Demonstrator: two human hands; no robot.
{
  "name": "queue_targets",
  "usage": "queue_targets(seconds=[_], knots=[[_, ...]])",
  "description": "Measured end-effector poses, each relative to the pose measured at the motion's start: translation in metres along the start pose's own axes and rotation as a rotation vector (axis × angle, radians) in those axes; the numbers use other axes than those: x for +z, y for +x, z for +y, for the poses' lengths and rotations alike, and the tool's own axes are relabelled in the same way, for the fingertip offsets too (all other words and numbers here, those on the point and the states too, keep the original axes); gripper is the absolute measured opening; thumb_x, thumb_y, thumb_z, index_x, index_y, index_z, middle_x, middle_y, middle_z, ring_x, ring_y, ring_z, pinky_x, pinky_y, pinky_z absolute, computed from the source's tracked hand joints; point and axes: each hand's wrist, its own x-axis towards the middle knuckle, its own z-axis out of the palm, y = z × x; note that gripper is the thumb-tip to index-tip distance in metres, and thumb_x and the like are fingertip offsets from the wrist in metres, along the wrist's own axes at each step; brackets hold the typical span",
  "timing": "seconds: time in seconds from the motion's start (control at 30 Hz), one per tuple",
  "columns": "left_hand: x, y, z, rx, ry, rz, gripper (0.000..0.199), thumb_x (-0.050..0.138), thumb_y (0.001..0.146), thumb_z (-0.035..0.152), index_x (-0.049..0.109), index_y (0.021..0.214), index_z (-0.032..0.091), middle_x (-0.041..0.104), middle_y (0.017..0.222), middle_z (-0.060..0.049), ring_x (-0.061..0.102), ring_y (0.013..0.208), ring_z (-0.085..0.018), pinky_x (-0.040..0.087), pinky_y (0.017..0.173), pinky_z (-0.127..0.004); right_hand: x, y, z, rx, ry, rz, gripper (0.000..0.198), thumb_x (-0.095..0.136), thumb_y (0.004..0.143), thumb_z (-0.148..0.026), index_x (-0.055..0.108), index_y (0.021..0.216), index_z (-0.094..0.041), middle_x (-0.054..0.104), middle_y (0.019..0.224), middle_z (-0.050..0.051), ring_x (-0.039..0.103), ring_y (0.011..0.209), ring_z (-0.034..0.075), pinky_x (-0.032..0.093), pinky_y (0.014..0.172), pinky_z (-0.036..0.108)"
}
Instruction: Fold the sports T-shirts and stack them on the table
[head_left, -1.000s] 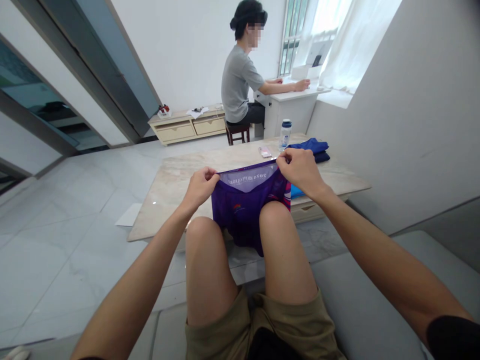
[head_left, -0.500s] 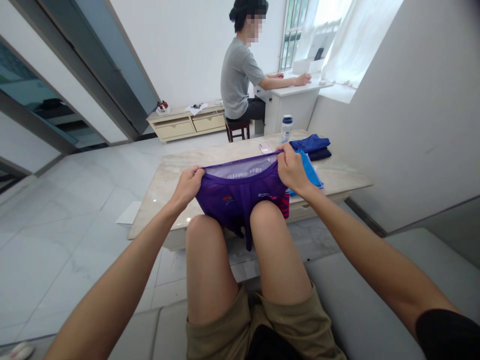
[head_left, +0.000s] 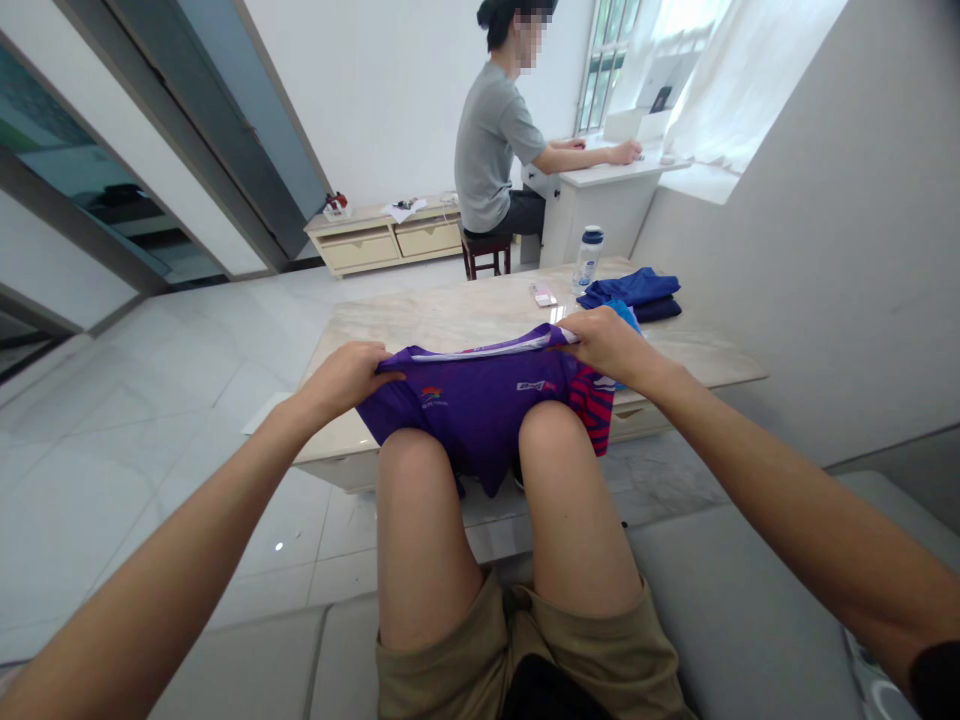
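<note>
A purple T-shirt [head_left: 480,400] with small printed logos and a pink-striped sleeve hangs between my two hands, just above and in front of my knees. My left hand [head_left: 349,375] pinches its top edge at the left shoulder. At the right shoulder my right hand [head_left: 604,340] grips the same edge, fingers closed on the cloth. The shirt's lower part drops between my knees, partly hidden. Beyond my right hand lie folded blue clothes [head_left: 634,288] and a light blue garment [head_left: 624,314], the latter partly covered by the hand.
A marble-topped coffee table [head_left: 405,315] stands before my knees. On it are a water bottle [head_left: 588,260] and a pink phone [head_left: 543,294]. Farther back a person in a grey shirt [head_left: 495,140] sits on a stool at a white desk [head_left: 600,205]. A low cabinet [head_left: 367,248] lines the wall.
My hands have moved slightly apart and lower. The shirt's collar opening, stretched wide before, now lies nearly flat along the top, and the logos face me more plainly.
</note>
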Motion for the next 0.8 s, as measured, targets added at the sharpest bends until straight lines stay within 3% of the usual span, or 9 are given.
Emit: queue_targets(seconds=[0.07, 0.17, 0.33, 0.43, 0.53, 0.63, 0.8], knots=[[-0.001, -0.001, -0.006, -0.076, 0.064, 0.075, 0.029, 0.061, 0.09, 0.043, 0.082, 0.085, 0.024, 0.077, 0.088, -0.01, 0.071, 0.086, -0.029, 0.051, 0.079, -0.035, 0.004, -0.001, 0.004, 0.073, -0.062, 0.107, 0.024, 0.064, 0.091, -0.013, 0.086, 0.099, -0.019, 0.078, 0.09, 0.01, 0.07, 0.087, 0.028, 0.049, 0.08, 0.036], [0.001, -0.005, -0.012, -0.226, 0.033, 0.244, 0.026, 0.06, 0.086, 0.039, 0.082, 0.086, 0.025, 0.078, 0.095, -0.011, 0.071, 0.089, -0.029, 0.051, 0.078, -0.035, 0.011, -0.003, 0.01, 0.229, -0.104, 0.301, 0.036, 0.058, 0.087, -0.01, 0.087, 0.107, -0.017, 0.076, 0.096, 0.012, 0.07, 0.09, 0.029, 0.053, 0.083, 0.039], [0.011, -0.018, -0.014, -0.33, -0.28, 0.412, 0.025, 0.061, 0.084, 0.046, 0.073, 0.079, 0.025, 0.073, 0.079, -0.005, 0.065, 0.078, -0.025, 0.047, 0.071, -0.032, 0.027, -0.009, 0.011, 0.454, -0.01, 0.502, 0.031, 0.055, 0.089, -0.018, 0.081, 0.104, -0.019, 0.078, 0.101, 0.014, 0.07, 0.097, 0.032, 0.056, 0.086, 0.042], [0.017, -0.027, -0.008, -0.408, -0.449, 0.532, 0.032, 0.058, 0.088, 0.053, 0.068, 0.078, 0.024, 0.064, 0.07, -0.001, 0.056, 0.07, -0.021, 0.044, 0.066, -0.031, 0.037, -0.009, 0.008, 0.566, 0.065, 0.645, 0.029, 0.047, 0.099, -0.026, 0.075, 0.104, -0.021, 0.078, 0.095, 0.011, 0.069, 0.088, 0.029, 0.055, 0.081, 0.038], [0.017, -0.037, 0.0, -0.427, -0.464, 0.596, 0.034, 0.058, 0.089, 0.055, 0.065, 0.077, 0.024, 0.06, 0.069, 0.0, 0.052, 0.069, -0.019, 0.043, 0.064, -0.03, 0.039, -0.007, 0.009, 0.598, 0.096, 0.76, 0.036, 0.039, 0.109, -0.038, 0.07, 0.102, -0.022, 0.075, 0.09, 0.01, 0.067, 0.082, 0.027, 0.051, 0.077, 0.036], [0.008, -0.049, 0.004, -0.418, -0.374, 0.597, 0.03, 0.061, 0.088, 0.049, 0.067, 0.077, 0.023, 0.06, 0.069, 0.001, 0.052, 0.07, -0.018, 0.043, 0.067, -0.029, 0.031, -0.006, 0.015, 0.581, 0.057, 0.76, 0.042, 0.034, 0.113, -0.045, 0.068, 0.105, -0.021, 0.072, 0.086, 0.009, 0.066, 0.078, 0.027, 0.048, 0.076, 0.036], [-0.009, -0.068, -0.001, -0.397, -0.255, 0.644, 0.024, 0.06, 0.09, 0.041, 0.073, 0.086, 0.02, 0.069, 0.074, 0.002, 0.055, 0.071, -0.016, 0.046, 0.072, -0.028, 0.008, -0.02, 0.03, 0.5, -0.193, 0.609, 0.039, 0.039, 0.11, -0.042, 0.071, 0.11, -0.019, 0.071, 0.079, 0.01, 0.067, 0.074, 0.028, 0.043, 0.072, 0.035]])
